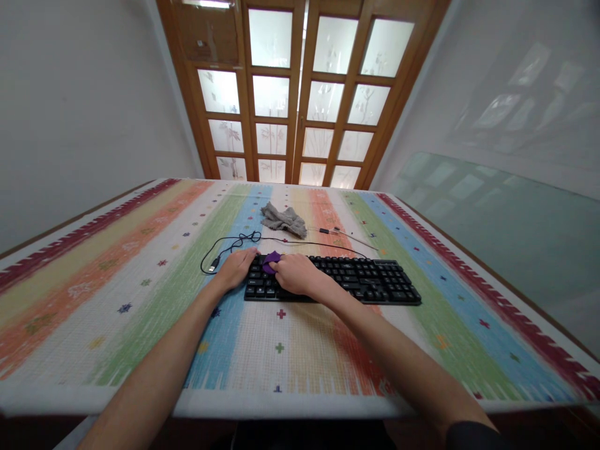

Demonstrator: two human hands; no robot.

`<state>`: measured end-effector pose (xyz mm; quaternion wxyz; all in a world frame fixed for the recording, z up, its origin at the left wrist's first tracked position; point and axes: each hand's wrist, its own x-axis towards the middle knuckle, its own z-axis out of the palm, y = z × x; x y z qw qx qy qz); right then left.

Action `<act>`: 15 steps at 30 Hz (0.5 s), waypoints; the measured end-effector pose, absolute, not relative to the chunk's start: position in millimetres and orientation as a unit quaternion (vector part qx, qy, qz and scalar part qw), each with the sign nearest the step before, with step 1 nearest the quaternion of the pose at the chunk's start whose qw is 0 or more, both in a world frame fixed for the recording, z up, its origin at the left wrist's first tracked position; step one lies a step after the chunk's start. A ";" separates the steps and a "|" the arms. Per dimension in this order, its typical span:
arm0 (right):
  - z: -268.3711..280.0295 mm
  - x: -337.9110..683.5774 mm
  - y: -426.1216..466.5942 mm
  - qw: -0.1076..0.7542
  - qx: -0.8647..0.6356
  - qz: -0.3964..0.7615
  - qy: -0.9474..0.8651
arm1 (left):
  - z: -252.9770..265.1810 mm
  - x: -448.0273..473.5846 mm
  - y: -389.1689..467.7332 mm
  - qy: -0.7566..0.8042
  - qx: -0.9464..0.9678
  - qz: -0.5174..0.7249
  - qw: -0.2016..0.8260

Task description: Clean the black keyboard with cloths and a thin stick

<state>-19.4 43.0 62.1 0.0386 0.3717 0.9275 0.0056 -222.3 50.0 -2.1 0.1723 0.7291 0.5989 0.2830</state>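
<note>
A black keyboard point(375, 281) lies flat on the striped tablecloth, its long side running left to right. My left hand point(235, 270) grips its left end, with the fingers along the upper left corner. Pinched in my right hand point(296, 274) is a small purple cloth point(271, 261), pressed on the keys near the left end. My right hand hides some of the keys beneath it. The keyboard's black cable point(225, 240) loops behind and to the left, ending in a USB plug point(214, 265).
A crumpled grey cloth point(284, 220) lies behind the keyboard. To its right are a small black item point(324, 231) and a thin pale stick point(363, 241). The striped tablecloth point(154, 300) covers the table. Wooden doors with glass panes stand beyond, with walls on both sides.
</note>
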 end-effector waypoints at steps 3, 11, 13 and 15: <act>61.5 -16.4 42.6 0.037 0.370 -0.001 0.928 | -2.5 -222.8 50.3 0.599 0.729 0.283 0.172; 56.5 -18.5 34.2 0.028 0.379 0.015 0.925 | -3.1 -222.7 50.9 0.604 0.724 0.288 0.169; 57.0 -18.9 33.6 0.027 0.386 0.013 0.922 | -2.0 -222.1 50.1 0.604 0.724 0.288 0.171; 58.5 -19.6 33.1 0.029 0.391 0.005 0.920 | -0.8 -221.5 49.1 0.604 0.723 0.287 0.172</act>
